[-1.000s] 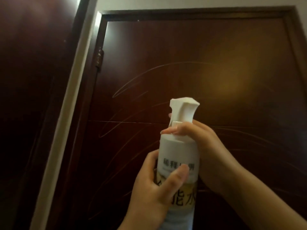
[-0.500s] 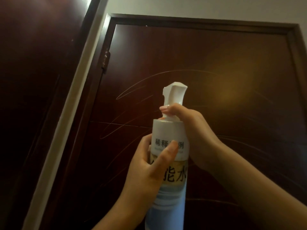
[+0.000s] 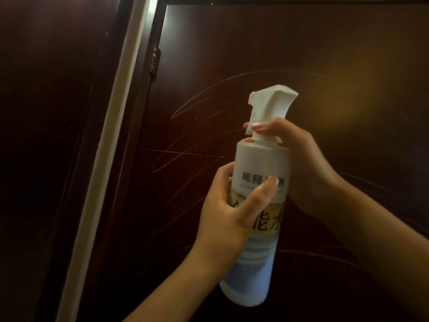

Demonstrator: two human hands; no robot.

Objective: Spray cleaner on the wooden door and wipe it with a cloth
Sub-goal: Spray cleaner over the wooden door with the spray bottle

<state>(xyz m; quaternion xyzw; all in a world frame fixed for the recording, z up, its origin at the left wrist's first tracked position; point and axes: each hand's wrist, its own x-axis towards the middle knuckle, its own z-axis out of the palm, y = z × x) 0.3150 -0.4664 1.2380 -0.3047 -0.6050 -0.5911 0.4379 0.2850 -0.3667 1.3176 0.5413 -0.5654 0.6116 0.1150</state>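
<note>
Gripping the spray bottle (image 3: 255, 252) with both hands, I hold it up in front of the wooden door (image 3: 301, 54), in the centre and lower centre of the frame.

At the far left of the frame is a dark, glossy wooden panel (image 3: 46, 112). Just to its right a pale strip (image 3: 111, 140) runs on a slant from the top of the frame down to the bottom left. Beside the strip, in the upper left, a metal hinge (image 3: 155, 61) sits on the door's edge. The door fills the rest of the view, dark reddish brown, with thin curved streaks (image 3: 209, 94) sweeping across it behind the bottle and a dull yellowish glare in the upper right.

My left hand (image 3: 228, 212) comes up from the bottom centre and grasps the middle of the bottle, thumb laid across the label and fingers wrapped round the far side. The bottle leans a little to the right at the top. It is white above, has a yellow band with black characters in the middle, and is pale blue below. Its white trigger head (image 3: 269, 101) stands above my hands, nozzle end toward the left of the frame.

My right hand (image 3: 299, 163) reaches in from the lower right and curls round the neck just under the head, one fingertip (image 3: 257, 127) lying against the lower end of the trigger.
</note>
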